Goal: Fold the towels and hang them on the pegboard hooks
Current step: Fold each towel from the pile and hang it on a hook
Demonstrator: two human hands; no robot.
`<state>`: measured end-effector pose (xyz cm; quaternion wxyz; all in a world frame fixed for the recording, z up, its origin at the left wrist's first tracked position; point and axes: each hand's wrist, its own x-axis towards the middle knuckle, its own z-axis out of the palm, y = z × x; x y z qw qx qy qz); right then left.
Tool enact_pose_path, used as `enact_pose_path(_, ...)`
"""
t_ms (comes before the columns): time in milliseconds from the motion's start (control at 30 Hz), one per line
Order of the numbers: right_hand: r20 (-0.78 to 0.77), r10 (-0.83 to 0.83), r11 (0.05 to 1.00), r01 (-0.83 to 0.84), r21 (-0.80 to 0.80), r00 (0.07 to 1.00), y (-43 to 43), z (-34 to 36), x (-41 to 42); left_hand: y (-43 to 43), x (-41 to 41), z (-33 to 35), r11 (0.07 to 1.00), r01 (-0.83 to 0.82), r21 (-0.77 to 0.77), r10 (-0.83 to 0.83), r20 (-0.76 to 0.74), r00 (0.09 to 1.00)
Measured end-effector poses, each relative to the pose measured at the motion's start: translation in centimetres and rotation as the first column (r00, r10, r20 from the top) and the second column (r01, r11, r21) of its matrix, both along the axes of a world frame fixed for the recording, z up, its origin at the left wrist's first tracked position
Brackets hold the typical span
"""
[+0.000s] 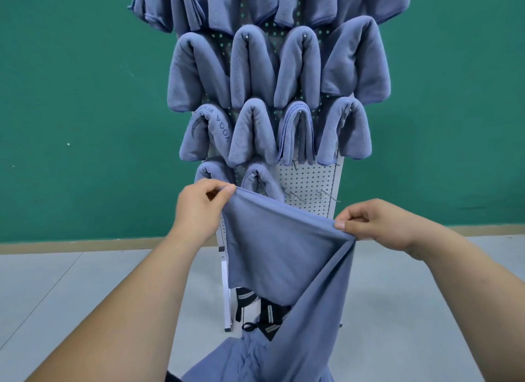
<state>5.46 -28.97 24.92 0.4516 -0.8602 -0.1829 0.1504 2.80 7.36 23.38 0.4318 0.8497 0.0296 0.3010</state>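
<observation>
Towel [278, 248] held up in front of the pegboard [309, 182].
Top edge is pinched by left hand [199, 208] and right hand [377, 225], hands kept apart.

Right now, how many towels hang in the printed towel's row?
4: the printed towel at the left, second towel, third towel, fourth towel at the right. None seems hidden.

Green wall [71, 97] from nine to three o'clock; grey floor [42, 282] below; dark striped fabric [270, 313] at six.
</observation>
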Motion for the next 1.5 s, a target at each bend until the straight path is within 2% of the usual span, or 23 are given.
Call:
enact_pose_path(100, 0.055, -0.070, 0.994, 0.074, -0.081, 0.996, -1.3, -0.9, 0.5, 1.0, 0.0, -0.6, 0.996, -0.080, 0.040, 0.082, -0.059, 0.995)
enact_pose_path(167, 0.081, -0.105, 0.988, 0.113, -0.108, 0.991, -1.2, -1.9, 0.5, 0.7, -0.2, -1.4, 0.994, -0.040, 0.104, 0.056, -0.156, 0.986)
enact_pose_path(267, 0.132, -0.077, 0.989, 0.093, -0.117, 0.988, 0.6, -2.8, 0.2, -1.6, -0.6, -2.0, 0.984, 0.138, 0.112, -0.102, -0.276, 0.956)
enact_pose_path(367, 0.249, -0.012, 0.994, 0.039, -0.103, 0.968, 3.5, -2.4, -0.3, -5.4, -1.0, -2.1, 0.901, 0.425, 0.084, -0.366, -0.378, 0.850)
enact_pose_path(433, 0.304, 0.025, 0.997, 0.000, -0.080, 0.952, 5.0, -2.1, -0.7, -7.9, -1.2, -2.4, 0.844, 0.524, 0.117, -0.443, -0.400, 0.803)
enact_pose_path(467, 0.322, 0.035, 0.998, -0.014, -0.067, 0.946, 5.6, -2.0, -0.9, -8.8, -1.2, -2.6, 0.839, 0.526, 0.139, -0.440, -0.395, 0.806)
enact_pose_path(567, 0.330, 0.023, 0.999, -0.007, -0.051, 0.944, 5.8, -2.0, -1.0, -9.8, -0.9, -2.8, 0.866, 0.482, 0.135, -0.404, -0.380, 0.832)
enact_pose_path(700, 0.245, 0.018, 0.997, 0.002, -0.083, 0.969, 4.2, -2.1, -0.6, -8.4, -0.6, -1.9, 0.898, 0.436, 0.065, -0.391, -0.341, 0.855)
enact_pose_path(833, 0.169, -0.001, 0.996, 0.015, -0.083, 0.986, 2.4, -1.8, -0.2, -5.7, -0.5, -1.2, 0.935, 0.339, -0.103, -0.354, -0.291, 0.889)
enact_pose_path(967, 0.229, -0.070, 0.985, 0.104, -0.140, 0.971, 0.9, -1.9, 0.6, -2.9, 0.0, -1.5, 0.973, 0.177, -0.146, -0.213, -0.286, 0.934)
enact_pose_path(1167, 0.316, -0.115, 0.941, 0.206, -0.271, 0.942, -0.8, -2.4, 1.2, -0.1, 0.5, -2.5, 0.982, -0.011, -0.189, -0.045, -0.291, 0.956)
enact_pose_path(1300, 0.398, -0.148, 0.875, 0.307, -0.375, 0.906, -2.2, -3.1, 1.8, 1.5, 0.6, -3.1, 0.968, -0.157, -0.194, 0.091, -0.310, 0.946)
enact_pose_path(1500, 0.452, -0.297, 0.772, 0.490, -0.405, 0.841, -4.3, -4.2, 2.7, 3.1, 0.7, -3.6, 0.930, -0.340, -0.137, 0.268, -0.381, 0.885)
